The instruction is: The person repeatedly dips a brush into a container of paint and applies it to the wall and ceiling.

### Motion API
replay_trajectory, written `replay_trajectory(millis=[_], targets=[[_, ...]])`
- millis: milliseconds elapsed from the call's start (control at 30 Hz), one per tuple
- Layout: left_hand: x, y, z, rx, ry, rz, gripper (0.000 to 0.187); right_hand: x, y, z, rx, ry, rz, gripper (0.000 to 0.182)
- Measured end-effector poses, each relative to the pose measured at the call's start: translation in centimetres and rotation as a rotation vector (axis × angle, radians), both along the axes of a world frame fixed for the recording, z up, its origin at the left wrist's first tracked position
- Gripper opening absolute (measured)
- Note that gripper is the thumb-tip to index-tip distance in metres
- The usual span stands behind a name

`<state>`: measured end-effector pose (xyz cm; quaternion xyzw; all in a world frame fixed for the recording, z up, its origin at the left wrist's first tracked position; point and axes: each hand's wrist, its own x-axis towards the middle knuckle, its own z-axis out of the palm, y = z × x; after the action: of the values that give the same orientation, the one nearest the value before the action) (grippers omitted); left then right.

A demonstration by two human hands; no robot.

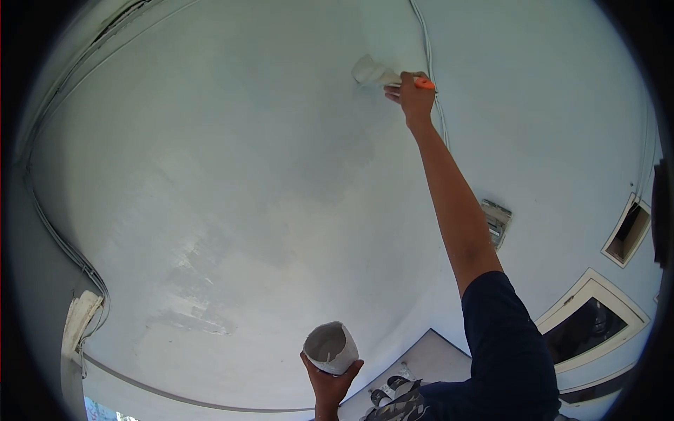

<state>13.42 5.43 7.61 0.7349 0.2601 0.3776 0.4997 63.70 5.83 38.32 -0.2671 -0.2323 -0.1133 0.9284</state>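
Note:
My right hand (417,98) is raised at the end of an outstretched arm, its fingers wrapped round a paintbrush (424,83). The brush has an orange handle end, and its pale, paint-coated head points left against the pale wall (281,175). Whether the bristles press on the surface is hard to tell. Low in the view, my left hand (330,386) grips a whitish tub (340,354) from below. Its rough rim is coated in dried paint, and greyish-white paint shows inside. Brighter white streaks (189,302) mark the wall at lower left.
Cables (427,42) run down the wall beside my right hand, and more cables (53,224) follow the left edge. An electrical switch plate (496,221) sits behind my forearm. At right are a small framed opening (627,230) and a framed window (593,319).

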Motion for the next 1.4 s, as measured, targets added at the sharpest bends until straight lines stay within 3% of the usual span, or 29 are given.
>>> replay_trajectory(millis=[100,133,233,367,433,533,600,667,700,767,800,1000,1067,1133,1200,1267,1400], targets=[[-0.4,-0.3,0.0,-0.034,-0.016,0.015,0.105,-0.1,-0.9,-3.7,-0.381,-0.115,-0.221,0.017],[-0.5,-0.4,0.1,-0.055,-0.024,0.014,0.104,-0.2,-1.7,-4.2,-0.388,-0.115,-0.223,0.017],[-0.7,-0.2,0.0,-0.031,-0.021,0.010,0.100,-0.4,-4.5,-4.7,-0.785,0.012,-0.232,0.015],[-0.2,-0.6,0.8,-0.064,-0.042,-0.016,0.100,-1.7,-4.9,-2.2,-0.595,-0.012,-0.261,0.015],[0.0,-0.7,0.9,-0.042,-0.044,-0.008,0.100,-2.9,-3.7,0.1,-0.123,0.001,-0.028,0.016],[0.1,-1.0,1.3,-0.079,-0.077,-0.012,0.101,-3.4,-0.7,0.0,-0.142,0.008,0.097,0.014],[0.1,-1.0,0.7,-0.072,-0.092,-0.007,0.101,-3.0,0.8,-3.9,-0.225,-0.038,0.029,0.013],[-0.2,-1.0,0.3,-0.071,-0.112,-0.001,0.101,-2.7,0.3,-7.4,-0.400,-0.069,-0.097,0.012],[-0.5,-1.1,0.3,-0.055,-0.102,0.000,0.101,-2.5,-0.4,-8.8,-0.409,-0.067,-0.095,0.012],[-1.0,-1.3,0.3,-0.048,-0.092,-0.002,0.101,-2.4,-2.4,-10.5,-0.663,0.052,-0.090,0.012],[-1.2,-1.3,0.4,-0.040,-0.070,-0.002,0.101,-2.0,-3.0,-10.7,-0.668,0.053,-0.094,0.012],[-0.8,-2.0,1.7,-0.039,-0.070,0.003,0.100,-4.9,-3.3,-3.7,-0.066,0.002,0.093,0.021],[-0.9,-2.4,1.7,-0.051,-0.077,0.014,0.100,-5.3,-1.4,-3.5,-0.018,0.008,0.119,0.017],[-1.2,-2.4,1.4,-0.015,-0.066,0.034,0.100,-4.2,1.8,-6.0,-0.194,-0.115,0.054,0.017],[-1.7,-2.6,1.4,-0.021,-0.087,0.046,0.100,-3.9,1.3,-8.4,-0.214,-0.066,0.037,0.017],[-1.8,-2.8,1.2,-0.035,-0.119,0.060,0.100,-3.2,-0.9,-9.3,-0.776,-0.130,-0.183,0.014],[-2.7,-2.5,1.2,-0.015,-0.078,0.044,0.099,-4.0,-3.9,-5.5,-0.530,0.029,-0.035,0.018]])
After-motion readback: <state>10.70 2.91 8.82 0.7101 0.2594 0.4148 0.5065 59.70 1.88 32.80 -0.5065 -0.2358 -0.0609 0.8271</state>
